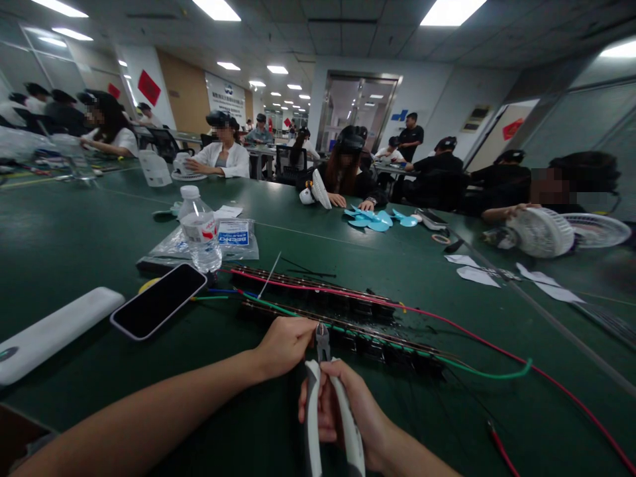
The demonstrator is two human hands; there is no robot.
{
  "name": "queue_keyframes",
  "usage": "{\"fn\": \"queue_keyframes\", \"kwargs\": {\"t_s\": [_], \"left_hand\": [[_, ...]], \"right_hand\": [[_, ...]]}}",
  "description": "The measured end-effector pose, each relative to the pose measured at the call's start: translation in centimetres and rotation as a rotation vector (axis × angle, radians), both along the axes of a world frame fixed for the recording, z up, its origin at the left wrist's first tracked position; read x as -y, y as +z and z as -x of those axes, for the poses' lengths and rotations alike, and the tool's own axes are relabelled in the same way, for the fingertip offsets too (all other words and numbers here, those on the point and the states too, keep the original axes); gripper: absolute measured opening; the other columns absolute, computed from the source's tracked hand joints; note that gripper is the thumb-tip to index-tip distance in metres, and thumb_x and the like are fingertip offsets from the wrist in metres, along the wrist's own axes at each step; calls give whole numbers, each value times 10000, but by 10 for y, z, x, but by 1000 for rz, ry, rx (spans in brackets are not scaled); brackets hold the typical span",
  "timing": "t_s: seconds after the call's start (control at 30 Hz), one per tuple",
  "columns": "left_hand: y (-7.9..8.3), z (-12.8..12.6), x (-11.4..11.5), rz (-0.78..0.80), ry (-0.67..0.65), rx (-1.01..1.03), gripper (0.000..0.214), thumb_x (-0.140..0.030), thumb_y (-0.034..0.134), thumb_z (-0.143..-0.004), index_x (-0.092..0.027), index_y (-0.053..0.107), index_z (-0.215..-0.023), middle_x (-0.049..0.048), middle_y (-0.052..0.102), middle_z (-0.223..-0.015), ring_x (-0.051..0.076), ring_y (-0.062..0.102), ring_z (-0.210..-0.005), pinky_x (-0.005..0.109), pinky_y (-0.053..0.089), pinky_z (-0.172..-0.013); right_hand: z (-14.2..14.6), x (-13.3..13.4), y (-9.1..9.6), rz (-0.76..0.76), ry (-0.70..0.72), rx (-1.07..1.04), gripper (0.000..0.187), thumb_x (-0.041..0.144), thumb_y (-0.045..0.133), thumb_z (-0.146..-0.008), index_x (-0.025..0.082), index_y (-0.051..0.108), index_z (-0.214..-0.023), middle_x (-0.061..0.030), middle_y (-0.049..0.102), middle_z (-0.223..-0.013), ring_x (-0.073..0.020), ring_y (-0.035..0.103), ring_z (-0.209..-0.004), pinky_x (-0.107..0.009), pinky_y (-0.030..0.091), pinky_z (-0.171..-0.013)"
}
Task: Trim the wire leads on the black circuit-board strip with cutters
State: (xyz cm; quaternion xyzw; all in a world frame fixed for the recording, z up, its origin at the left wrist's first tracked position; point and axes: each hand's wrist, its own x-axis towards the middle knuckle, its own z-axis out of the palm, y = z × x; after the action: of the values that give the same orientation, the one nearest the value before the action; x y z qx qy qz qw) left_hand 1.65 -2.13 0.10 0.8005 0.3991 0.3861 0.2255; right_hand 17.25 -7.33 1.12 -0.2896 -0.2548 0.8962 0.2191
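Grey-and-white pliers (322, 341) sit in the right hand (370, 412), its fingers wrapped about the parted handles. The left hand (282, 346) is curled, fingertips drawn together at the near black strip (382, 352), just beside the plier tips; what they pinch is hidden. Caution: a slip could nick the green wire (497, 376) along this strip or catch a left fingertip, both being close to the tips. Beyond, the red wire (318, 287) follows the far strip (362, 306). Clearance: the phone (159, 301) and bottle (199, 232) restrict leftward movement; more desk (99, 245) room lies rightward, among trailing wires.
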Motion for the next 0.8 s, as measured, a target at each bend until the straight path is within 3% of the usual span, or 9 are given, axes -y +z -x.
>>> {"fn": "queue_keyframes", "kwargs": {"t_s": [0.57, 0.8], "left_hand": [[-5, 0, 0, -28, 22, -64, 276, -109, 386, -867, -140, 527, -632, -12, 530, -598, 89, 478, -556, 191, 339, -548], [-3, 1, 1, -40, 42, -68, 287, -133, 411, -868, -139, 528, -606, -10, 538, -577, 88, 481, -537, 189, 336, -537]], "right_hand": [[2, 2, 3, 13, -14, 76, 463, 471, 380, -780, 70, 592, -686, -96, 581, -579, -52, 277, -407, -184, 136, -404], [0, -5, -1, 61, 72, -53, 462, 460, 382, -776, 55, 605, -775, -145, 624, -716, -78, 380, -470, -200, 205, -448]]}}
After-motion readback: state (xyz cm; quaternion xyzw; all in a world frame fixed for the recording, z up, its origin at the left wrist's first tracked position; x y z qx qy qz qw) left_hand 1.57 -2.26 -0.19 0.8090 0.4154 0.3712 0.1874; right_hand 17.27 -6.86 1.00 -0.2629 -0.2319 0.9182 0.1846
